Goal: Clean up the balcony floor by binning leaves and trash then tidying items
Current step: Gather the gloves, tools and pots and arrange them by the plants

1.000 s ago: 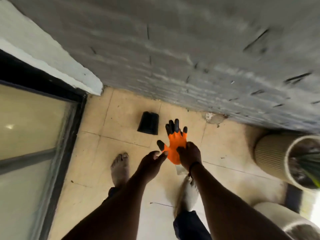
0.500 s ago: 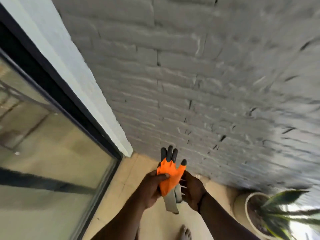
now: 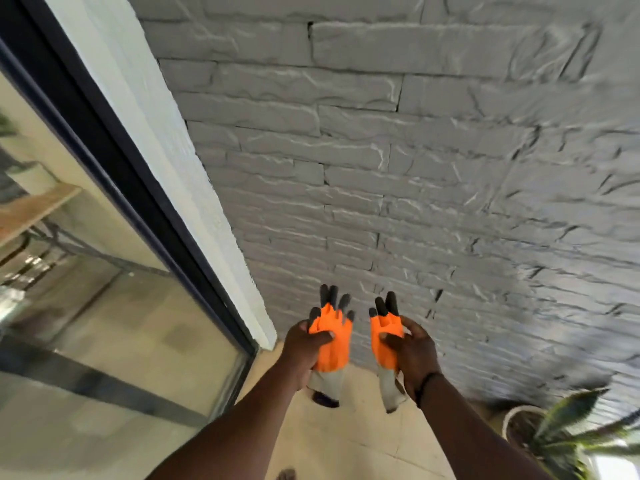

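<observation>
Two orange work gloves with black fingertips and grey cuffs are held up side by side, well apart from each other, in front of a grey stone-clad wall on a balcony: the left hand grips the left glove with thumb curled across its palm, and the right hand grips the right glove the same way, both cuffs hanging down and open. Below them lies the pale tiled floor, with a glass sliding door in a dark frame along its left edge and a potted plant at its lower right corner. No leaves, trash or bin show in this head view, so the clean-up itself appears not yet begun and putting the gloves on looks like the step in hand. The risk from here is a dropped glove: each hand is full, so pulling one on means freeing a hand first, and a loose grip at the palm could let the limp cuff slide out. Half a second earlier the pair was pressed together between both hands as one bundle; they have since been separated, one to each hand, and the view has tipped further up the wall
</observation>
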